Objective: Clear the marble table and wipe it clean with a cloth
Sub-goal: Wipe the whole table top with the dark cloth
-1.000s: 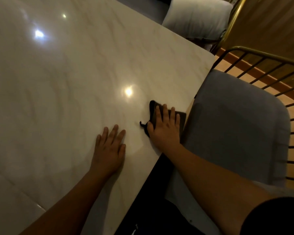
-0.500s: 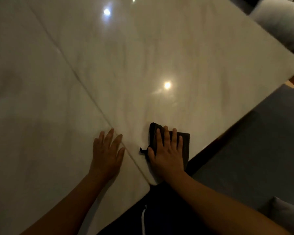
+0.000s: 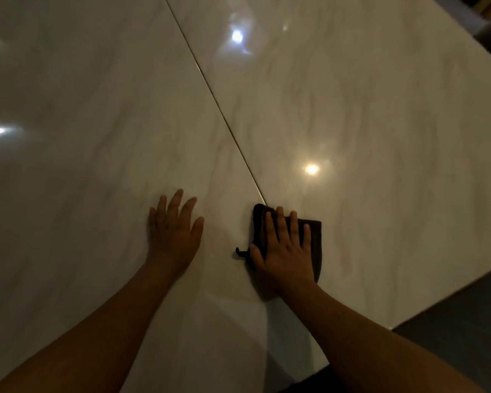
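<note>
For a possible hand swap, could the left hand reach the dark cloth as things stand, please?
Probably yes: the left hand lies flat beside the cloth, only bare table between them; the right hand presses on it.

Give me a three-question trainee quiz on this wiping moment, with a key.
1. True or false: the left hand grips the dark cloth.
2. The right hand is: A) pressing flat on the cloth; B) raised in the air; C) holding a cup.
3. How many cloths lie on the marble table?
Key: 1 false; 2 A; 3 one.
</note>
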